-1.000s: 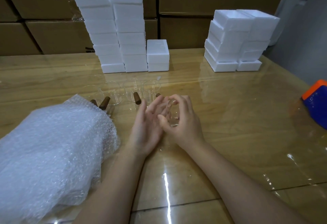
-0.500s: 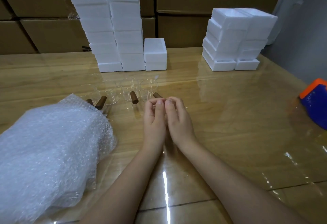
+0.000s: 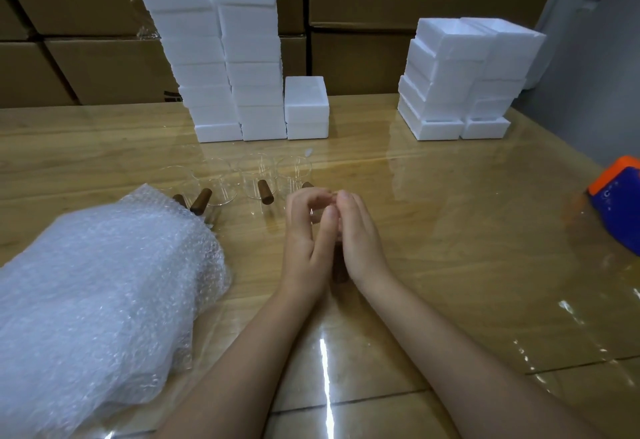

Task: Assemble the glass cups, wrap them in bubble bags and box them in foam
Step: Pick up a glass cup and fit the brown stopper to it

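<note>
- Our left hand (image 3: 304,241) curls round a cup (image 3: 314,217), mostly hidden between our palms.
- Our right hand (image 3: 362,241) presses it, fingers straight.
- More cups (image 3: 256,175) stand just beyond; bubble bags (image 3: 104,282) lie left.

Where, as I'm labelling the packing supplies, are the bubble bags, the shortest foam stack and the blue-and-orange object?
bubble bags (image 3: 104,282): head view, middle of the pile.
shortest foam stack (image 3: 306,111): head view, top box's front face.
blue-and-orange object (image 3: 620,210): head view, blue body.
</note>
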### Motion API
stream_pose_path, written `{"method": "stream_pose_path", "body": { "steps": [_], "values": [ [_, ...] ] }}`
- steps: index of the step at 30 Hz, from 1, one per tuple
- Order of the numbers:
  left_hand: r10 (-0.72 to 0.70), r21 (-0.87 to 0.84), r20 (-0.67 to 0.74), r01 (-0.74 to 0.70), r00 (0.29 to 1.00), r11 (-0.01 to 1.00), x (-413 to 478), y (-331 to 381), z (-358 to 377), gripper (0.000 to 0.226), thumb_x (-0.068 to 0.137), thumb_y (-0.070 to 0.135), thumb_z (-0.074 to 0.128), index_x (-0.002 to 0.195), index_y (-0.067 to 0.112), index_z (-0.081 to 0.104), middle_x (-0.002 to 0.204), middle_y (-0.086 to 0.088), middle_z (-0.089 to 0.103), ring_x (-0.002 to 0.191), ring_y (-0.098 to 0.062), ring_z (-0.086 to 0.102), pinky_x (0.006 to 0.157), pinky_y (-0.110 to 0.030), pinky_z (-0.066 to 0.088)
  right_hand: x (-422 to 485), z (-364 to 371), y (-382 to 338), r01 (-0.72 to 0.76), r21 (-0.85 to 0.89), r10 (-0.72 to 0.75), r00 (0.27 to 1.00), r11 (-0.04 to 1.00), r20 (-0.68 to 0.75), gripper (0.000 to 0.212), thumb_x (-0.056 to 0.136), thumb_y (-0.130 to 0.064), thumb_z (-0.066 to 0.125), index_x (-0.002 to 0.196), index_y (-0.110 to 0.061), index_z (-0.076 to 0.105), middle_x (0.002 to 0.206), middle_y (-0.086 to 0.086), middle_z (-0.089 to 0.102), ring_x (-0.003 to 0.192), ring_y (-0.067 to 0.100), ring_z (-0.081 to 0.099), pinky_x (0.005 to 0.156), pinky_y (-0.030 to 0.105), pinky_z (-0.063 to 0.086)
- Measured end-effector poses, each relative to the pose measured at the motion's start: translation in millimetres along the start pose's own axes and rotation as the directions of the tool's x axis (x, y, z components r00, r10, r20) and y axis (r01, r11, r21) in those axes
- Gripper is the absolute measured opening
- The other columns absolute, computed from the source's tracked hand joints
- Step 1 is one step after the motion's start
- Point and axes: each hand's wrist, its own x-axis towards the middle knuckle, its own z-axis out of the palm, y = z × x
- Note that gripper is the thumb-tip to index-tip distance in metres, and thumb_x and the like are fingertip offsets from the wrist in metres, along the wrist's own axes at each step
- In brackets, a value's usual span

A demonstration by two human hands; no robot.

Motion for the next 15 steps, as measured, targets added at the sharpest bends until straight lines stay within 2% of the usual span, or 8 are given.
{"method": "stream_pose_path", "body": {
  "steps": [3, 6, 7, 10, 12, 15],
  "values": [
    [-0.018, -0.057, -0.015, 0.017, 1.0, 0.998, -0.7, 5.7, 1.5, 0.016, 0.094, 0.032, 0.04, 0.106, 0.031, 0.05, 0.106, -0.002, 0.057, 0.099, -0.014, 0.057, 0.085, -0.021, 0.044, -2.8, -4.3, -1.8, 0.13, -0.13, -0.131, 0.991, 0.983, 0.004, 0.033, 0.081, -0.057, 0.034, 0.097, -0.035, 0.053, 0.087, -0.022, 0.068, 0.083, -0.003, 0.065, 0.072, 0.017, 0.05],
    [-0.063, -0.106, -0.012, 0.061, 0.998, 0.992, -0.5, 10.9, 3.3, 0.017, 0.093, 0.032, 0.04, 0.105, 0.028, 0.052, 0.103, 0.004, 0.058, 0.095, -0.007, 0.059, 0.083, -0.017, 0.044, -4.4, -7.9, -5.0, 0.233, -0.233, -0.235, 0.972, 0.944, 0.018, 0.036, 0.084, -0.053, 0.034, 0.107, -0.032, 0.05, 0.099, -0.012, 0.065, 0.09, 0.005, 0.064, 0.079, 0.036, 0.054],
    [-0.066, -0.127, -0.008, 0.064, 0.998, 0.99, -0.2, 12.3, 3.3, 0.018, 0.093, 0.031, 0.04, 0.105, 0.027, 0.052, 0.103, 0.005, 0.059, 0.095, -0.005, 0.059, 0.083, -0.017, 0.045, -4.9, -8.9, -5.7, 0.264, -0.253, -0.266, 0.964, 0.931, 0.026, 0.04, 0.085, -0.052, 0.034, 0.112, -0.027, 0.05, 0.104, -0.005, 0.064, 0.092, 0.009, 0.064, 0.079, 0.037, 0.054],
    [-0.072, -0.194, 0.001, 0.07, 0.997, 0.978, 0.5, 14.5, 2.2, 0.016, 0.095, 0.028, 0.04, 0.105, 0.024, 0.052, 0.1, 0.015, 0.061, 0.092, 0.002, 0.06, 0.079, -0.014, 0.046, -6.2, -11.0, -8.5, 0.387, -0.358, -0.395, 0.917, 0.85, 0.055, 0.052, 0.086, -0.047, 0.034, 0.12, -0.011, 0.051, 0.111, 0.005, 0.06, 0.09, 0.006, 0.06, 0.074, 0.023, 0.048],
    [-0.152, -0.251, -0.013, 0.144, 0.988, 0.957, 1.5, 16.6, 0.7, 0.014, 0.097, 0.025, 0.039, 0.101, 0.024, 0.052, 0.096, 0.015, 0.063, 0.089, 0.003, 0.061, 0.074, -0.013, 0.048, -7.0, -12.0, -10.0, 0.472, -0.44, -0.479, 0.872, 0.764, 0.102, 0.054, 0.087, -0.044, 0.037, 0.121, -0.004, 0.052, 0.11, 0.002, 0.055, 0.088, 0.01, 0.059, 0.071, 0.027, 0.048],
    [-0.354, -0.311, -0.014, 0.332, 0.935, 0.891, 5.7, 18.9, -3.1, 0.021, 0.098, 0.028, 0.036, 0.096, 0.022, 0.056, 0.094, 0.003, 0.068, 0.088, -0.006, 0.066, 0.071, -0.019, 0.053, -6.4, -15.4, -10.5, 0.537, -0.539, -0.561, 0.816, 0.649, 0.138, 0.056, 0.084, -0.045, 0.043, 0.117, -0.002, 0.054, 0.108, 0.007, 0.052, 0.085, 0.013, 0.055, 0.064, 0.028, 0.048]
  ]
}}
